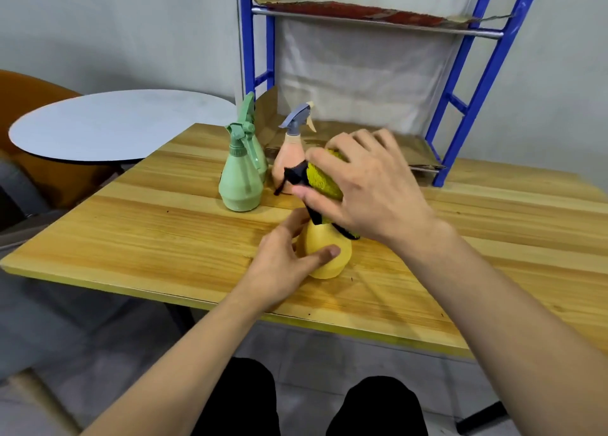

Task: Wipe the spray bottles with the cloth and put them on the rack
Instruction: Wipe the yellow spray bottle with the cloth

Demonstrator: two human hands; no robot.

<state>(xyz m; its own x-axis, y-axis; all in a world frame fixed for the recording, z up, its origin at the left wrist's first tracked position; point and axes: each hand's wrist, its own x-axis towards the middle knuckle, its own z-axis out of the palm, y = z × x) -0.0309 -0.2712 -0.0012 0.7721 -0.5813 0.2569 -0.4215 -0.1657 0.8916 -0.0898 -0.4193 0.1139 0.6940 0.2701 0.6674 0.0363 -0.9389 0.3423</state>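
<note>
Four bottles stand on the wooden table (138, 238) in front of me. My left hand (279, 264) grips the round base of the yellow bottle (325, 254), thumb across its front and fingers curled behind. My right hand (368, 188) clasps the yellow-green cloth (324, 178) with its dark edging over the top of that bottle, so the head and neck are hidden beneath it. Just behind stands the pink bottle (291, 159) with a grey trigger, and to its left the green bottle (240, 182), with a second green one (255, 139) tucked close behind it. The blue rack (473, 106) stands at the far edge of the table, cardboard lining its shelves. A round white table (115, 123) sits off to my left, beside an orange chair (19, 106).
</note>
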